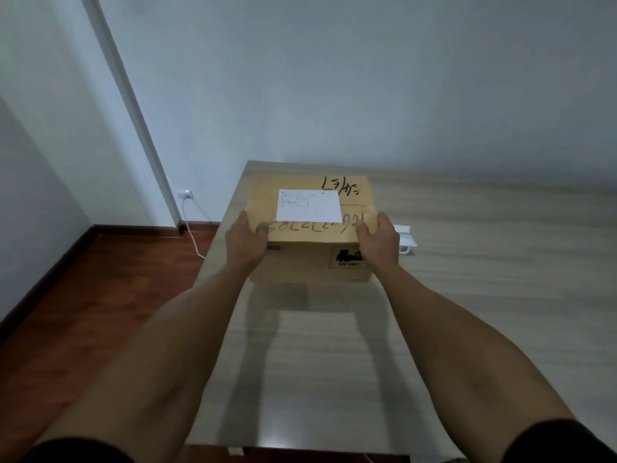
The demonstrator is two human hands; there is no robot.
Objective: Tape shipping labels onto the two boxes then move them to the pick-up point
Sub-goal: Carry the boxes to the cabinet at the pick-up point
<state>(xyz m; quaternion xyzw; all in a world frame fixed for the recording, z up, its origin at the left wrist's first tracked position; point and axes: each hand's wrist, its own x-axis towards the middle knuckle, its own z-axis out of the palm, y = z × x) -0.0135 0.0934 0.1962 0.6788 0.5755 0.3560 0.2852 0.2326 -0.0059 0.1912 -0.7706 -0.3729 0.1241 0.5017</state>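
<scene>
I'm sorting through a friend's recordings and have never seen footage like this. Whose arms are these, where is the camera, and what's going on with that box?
There is no machine here. A person wears a wide-angle camera on the head, looking forward and down, so you see their own two bare arms reaching out from the bottom of the picture.

Both hands grip a cardboard box by its near top corners: the left hand on the left side, the right hand on the right. The box sits at the far left corner of a pale wooden table, against a plain wall.

A white shipping label lies on top of the box, among black handwritten marks. Whether it is taped down is too fine to tell. Just right of the box, a small white object lies on the table; I cannot tell what it is.
</scene>
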